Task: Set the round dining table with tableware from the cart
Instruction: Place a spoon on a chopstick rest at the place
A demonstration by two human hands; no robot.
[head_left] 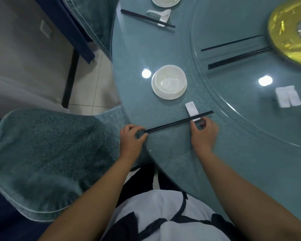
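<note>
A pair of black chopsticks [174, 122] lies across a white chopstick rest [191, 110] near the round table's [172, 150] front edge. My left hand [131, 138] pinches the chopsticks' near end at the table edge. My right hand [203, 132] has its curled fingers at the rest, touching the chopsticks beside it. Behind them a white bowl [169, 80] sits on a white plate.
A second place setting with chopsticks [146, 18], spoon [159, 14] and bowl lies at the far edge. On the glass turntable [250, 94] lie loose chopsticks [238, 57], two white rests [288, 96] and a gold centre [288, 30]. A covered chair [47, 162] stands at my left.
</note>
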